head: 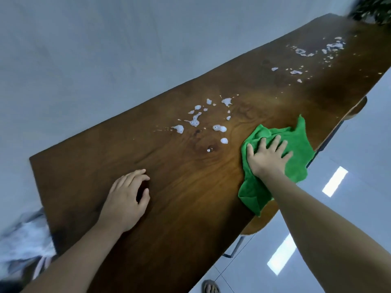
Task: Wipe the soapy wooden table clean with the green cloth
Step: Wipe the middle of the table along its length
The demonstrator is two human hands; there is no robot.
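Cloth (296, 137): green, right of frame, on worktop (190, 204).
Right hand (267, 158): fingers spread flat, pressing cloth.
Left hand (127, 199): fingers loosely curled, empty, bracing.
Foam (220, 128): centre frame; probably best gathered by firm leftward strokes.

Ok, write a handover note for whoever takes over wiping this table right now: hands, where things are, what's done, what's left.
Left hand: rests on the wooden table, fingers loosely curled, holding nothing.
Right hand: pressed flat on the green cloth, near the table's right edge.
Done: the near end of the table shows no foam; the cloth is not yet on any foam.
Left: the near foam patch just left of the cloth, then the far foam patch toward the table's far end.
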